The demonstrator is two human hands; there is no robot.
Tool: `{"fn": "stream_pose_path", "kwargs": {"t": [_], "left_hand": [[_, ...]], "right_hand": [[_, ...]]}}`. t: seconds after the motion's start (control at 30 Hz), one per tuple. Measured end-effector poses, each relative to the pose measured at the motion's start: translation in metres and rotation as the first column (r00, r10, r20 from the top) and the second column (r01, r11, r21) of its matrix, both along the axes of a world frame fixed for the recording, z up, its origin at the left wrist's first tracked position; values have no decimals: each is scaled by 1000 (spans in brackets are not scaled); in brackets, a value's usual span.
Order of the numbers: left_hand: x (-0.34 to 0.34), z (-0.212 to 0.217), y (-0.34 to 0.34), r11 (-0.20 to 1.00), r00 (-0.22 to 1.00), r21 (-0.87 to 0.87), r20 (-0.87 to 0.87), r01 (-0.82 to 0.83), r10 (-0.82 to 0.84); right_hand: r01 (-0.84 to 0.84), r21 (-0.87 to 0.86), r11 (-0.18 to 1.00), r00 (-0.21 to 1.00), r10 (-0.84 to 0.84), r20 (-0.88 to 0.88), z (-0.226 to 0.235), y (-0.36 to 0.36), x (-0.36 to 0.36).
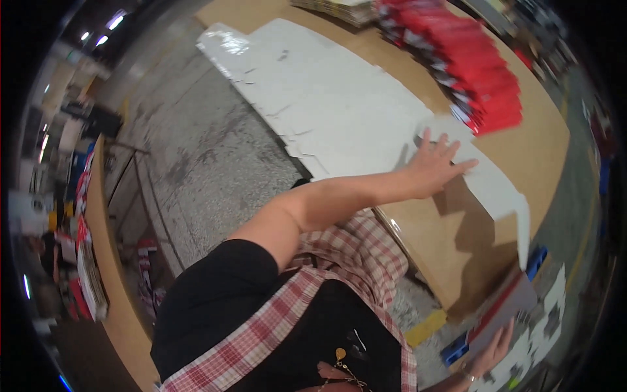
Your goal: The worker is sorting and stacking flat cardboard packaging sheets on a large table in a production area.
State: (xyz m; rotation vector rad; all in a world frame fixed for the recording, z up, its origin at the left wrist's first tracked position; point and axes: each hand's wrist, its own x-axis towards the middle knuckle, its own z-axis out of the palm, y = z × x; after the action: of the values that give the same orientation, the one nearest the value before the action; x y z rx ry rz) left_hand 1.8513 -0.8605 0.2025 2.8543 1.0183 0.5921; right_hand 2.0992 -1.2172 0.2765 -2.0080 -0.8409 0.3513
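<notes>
Head: white sheets point(353, 98), brown table point(539, 144), grey floor point(215, 147)

Looks like smooth, mostly matt paperboard in the white die-cut sheets point(353, 98), turning glossy at the far left corner, and smooth with a slight sheen across the overlapping red pieces point(483, 72). Seems flat and satiny, like wood board, on the brown bench point(529, 150), but rough and speckled, like worn concrete, on the grey floor point(196, 124). Appears woven and matt in the checked cloth apron point(261, 320), dull in the black cloth shirt point(215, 281), and shiny, like metal, in the gold-toned pendant point(340, 353).
</notes>
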Motion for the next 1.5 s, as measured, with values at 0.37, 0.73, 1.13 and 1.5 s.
{"fn": "stream_pose_path", "kwargs": {"t": [0.37,0.73,1.13,1.5], "left_hand": [[-41,98,27,880,797,431,594,-200,-109],[-162,-32,-11,958,950,-280,-277,61,-142],[4,-97,-106,756,771,-171,37,632,-635],[34,-87,-118,843,902,-341,275,416,-333]], "right_hand": [[7,94,995,954,-35,297,15,-20,-13],[-86,-667,740,652,548,524,-112,35,-116],[-215,-405,889,774,408,484,-130,-30,-51],[336,-366,868,768,-28,639,-114,47,-29]]}}
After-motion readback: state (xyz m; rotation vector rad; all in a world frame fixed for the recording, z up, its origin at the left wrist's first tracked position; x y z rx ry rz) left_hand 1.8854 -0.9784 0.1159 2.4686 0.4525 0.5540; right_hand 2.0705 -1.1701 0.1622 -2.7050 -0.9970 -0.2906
